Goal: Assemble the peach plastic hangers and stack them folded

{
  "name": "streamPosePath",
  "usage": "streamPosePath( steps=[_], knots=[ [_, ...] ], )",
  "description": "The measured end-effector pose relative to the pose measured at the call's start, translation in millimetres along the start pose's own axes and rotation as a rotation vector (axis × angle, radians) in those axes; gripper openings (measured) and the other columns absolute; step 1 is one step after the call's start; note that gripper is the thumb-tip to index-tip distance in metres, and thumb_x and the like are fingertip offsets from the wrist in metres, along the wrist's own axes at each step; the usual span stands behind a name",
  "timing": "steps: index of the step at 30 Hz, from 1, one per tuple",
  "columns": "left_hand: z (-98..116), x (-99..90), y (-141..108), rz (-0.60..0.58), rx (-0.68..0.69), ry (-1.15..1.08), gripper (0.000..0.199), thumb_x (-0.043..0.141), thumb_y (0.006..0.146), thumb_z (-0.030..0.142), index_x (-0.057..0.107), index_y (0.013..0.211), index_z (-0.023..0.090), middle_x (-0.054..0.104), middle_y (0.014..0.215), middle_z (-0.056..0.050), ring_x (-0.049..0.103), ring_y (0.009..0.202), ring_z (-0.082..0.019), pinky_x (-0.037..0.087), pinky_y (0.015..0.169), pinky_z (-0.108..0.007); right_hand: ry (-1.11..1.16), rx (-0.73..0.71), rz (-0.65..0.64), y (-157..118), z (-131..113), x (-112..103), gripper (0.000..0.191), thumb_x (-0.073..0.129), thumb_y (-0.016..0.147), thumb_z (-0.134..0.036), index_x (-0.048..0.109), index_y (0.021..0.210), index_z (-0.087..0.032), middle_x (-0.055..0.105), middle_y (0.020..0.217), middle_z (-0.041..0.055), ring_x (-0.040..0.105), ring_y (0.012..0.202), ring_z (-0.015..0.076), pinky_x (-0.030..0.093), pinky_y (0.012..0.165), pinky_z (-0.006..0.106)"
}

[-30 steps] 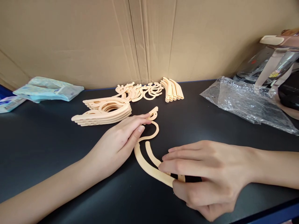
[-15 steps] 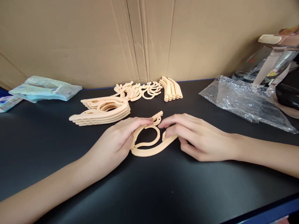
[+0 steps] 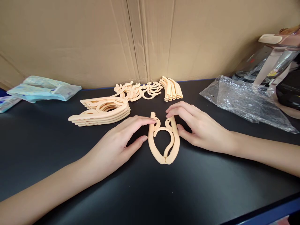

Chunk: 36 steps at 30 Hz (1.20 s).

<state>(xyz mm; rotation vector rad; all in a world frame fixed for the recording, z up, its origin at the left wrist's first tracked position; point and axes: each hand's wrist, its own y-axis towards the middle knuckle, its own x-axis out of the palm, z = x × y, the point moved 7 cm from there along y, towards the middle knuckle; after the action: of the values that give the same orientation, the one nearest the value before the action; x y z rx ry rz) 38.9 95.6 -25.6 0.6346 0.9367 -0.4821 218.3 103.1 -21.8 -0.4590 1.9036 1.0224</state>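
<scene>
A cream plastic folding clothes hanger [image 3: 152,140] lies flat on the black table, folded into a narrow U. Its two arms point away from me, and its curved hook rests between them. My left hand [image 3: 122,140] is open beside the left arm, fingertips touching near its top end and thumb apart from the fingers. On the other side my right hand [image 3: 199,125] is open too, its fingers bent over the upper end of the right arm and its thumb against the outer edge.
Left of the hanger is a stack of folded hangers [image 3: 105,117]. Behind lie a pile of loose hooks [image 3: 138,92] and a bundle of hanger arms [image 3: 172,89]. A tissue pack [image 3: 44,89] is far left; clear plastic wrap [image 3: 243,103] and a strapped bottle [image 3: 269,62] are right. Cardboard [image 3: 82,40] stands behind.
The hanger has turned from a slant to point straight away from me, and its arms now lie side by side. My right hand has shifted up along the right arm; my left fingers have loosened.
</scene>
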Motion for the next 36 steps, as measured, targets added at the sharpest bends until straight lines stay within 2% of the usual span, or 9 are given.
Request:
streamPosePath(
  steps=[4,7,14,18,20,23,26,30,36],
  knots=[
    [-0.6,0.0,-0.7,-0.004,-0.003,0.008,0.034,0.055,0.102,0.035,0.051,0.136,0.03,0.058,0.142,-0.002,0.056,0.129,-0.02,0.046,0.111,-0.034,-0.037,0.044,0.037,0.3,4.9,-1.8,0.02,0.049,0.093,-0.01,0.052,0.11,-0.018,0.061,0.099,0.0067,0.061,0.089,0.0213,0.049,0.081,0.036],
    [0.2,0.9,-1.3,-0.007,0.012,0.019,0.037,0.056,0.101,0.039,0.05,0.137,0.029,0.056,0.143,-0.003,0.055,0.131,-0.022,0.045,0.112,-0.037,-0.067,0.052,0.042,0.3,5.6,-2.4,0.015,0.049,0.096,-0.013,0.053,0.11,-0.017,0.061,0.087,0.0027,0.059,0.078,0.0186,0.046,0.077,0.035],
    [13.9,4.3,-3.1,-0.02,0.138,0.125,0.054,0.06,0.098,0.048,0.043,0.144,0.026,0.053,0.145,-0.009,0.051,0.134,-0.026,0.044,0.113,-0.04,0.012,-0.015,0.027,0.1,-2.4,-2.9,0.015,0.05,0.097,-0.014,0.052,0.112,-0.019,0.065,0.091,0.0021,0.061,0.085,0.0183,0.044,0.086,0.035],
    [19.8,6.1,-4.6,-0.025,0.193,0.164,0.064,0.063,0.095,0.054,0.041,0.145,0.022,0.053,0.147,-0.01,0.046,0.139,-0.027,0.041,0.116,-0.04,0.087,-0.127,-0.006,0.1,-13.2,-4.6,0.015,0.05,0.1,-0.018,0.054,0.114,-0.019,0.069,0.1,0.0052,0.063,0.091,0.0196,0.046,0.091,0.037],
    [18.9,6.9,-5.6,-0.027,0.19,0.158,0.07,0.066,0.09,0.059,0.042,0.144,0.022,0.052,0.148,-0.011,0.046,0.14,-0.029,0.04,0.116,-0.041,0.142,-0.189,-0.078,-0.4,-18.8,-1.9,0.02,0.053,0.1,-0.023,0.054,0.12,-0.017,0.069,0.109,0.0084,0.063,0.1,0.0208,0.047,0.094,0.038],
    [16.8,8.5,-6.9,-0.047,0.18,0.123,0.075,0.07,0.086,0.063,0.042,0.143,0.024,0.054,0.145,-0.01,0.049,0.136,-0.031,0.042,0.112,-0.042,0.233,-0.242,-0.222,-2.2,-24.6,5.5,0.044,0.064,0.096,-0.039,0.05,0.131,-0.015,0.064,0.128,0.0138,0.059,0.119,0.0234,0.046,0.102,0.04],
    [15.0,9.6,-7.3,-0.069,0.157,0.1,0.074,0.07,0.086,0.062,0.04,0.143,0.027,0.057,0.142,-0.009,0.056,0.127,-0.029,0.046,0.104,-0.04,0.254,-0.271,-0.265,-3.1,-27.5,7.9,0.066,0.072,0.089,-0.049,0.045,0.14,-0.016,0.058,0.139,0.0171,0.054,0.13,0.0248,0.043,0.11,0.042],
    [15.4,8.9,-6.0,-0.065,0.148,0.133,0.071,0.067,0.088,0.063,0.039,0.142,0.026,0.058,0.139,-0.008,0.058,0.12,-0.028,0.046,0.099,-0.039,0.204,-0.223,-0.235,-1.8,-23.8,7.7,0.077,0.075,0.085,-0.053,0.042,0.144,-0.017,0.058,0.139,0.0159,0.055,0.127,0.0254,0.044,0.106,0.042],
    [13.4,7.8,-5.0,-0.055,0.115,0.165,0.073,0.067,0.088,0.064,0.037,0.142,0.025,0.058,0.135,-0.007,0.059,0.114,-0.027,0.045,0.096,-0.038,0.146,-0.176,-0.165,0.2,-18.0,5.7,0.07,0.073,0.086,-0.057,0.046,0.138,-0.018,0.062,0.129,0.0134,0.06,0.112,0.0254,0.047,0.095,0.04]
  ],
)
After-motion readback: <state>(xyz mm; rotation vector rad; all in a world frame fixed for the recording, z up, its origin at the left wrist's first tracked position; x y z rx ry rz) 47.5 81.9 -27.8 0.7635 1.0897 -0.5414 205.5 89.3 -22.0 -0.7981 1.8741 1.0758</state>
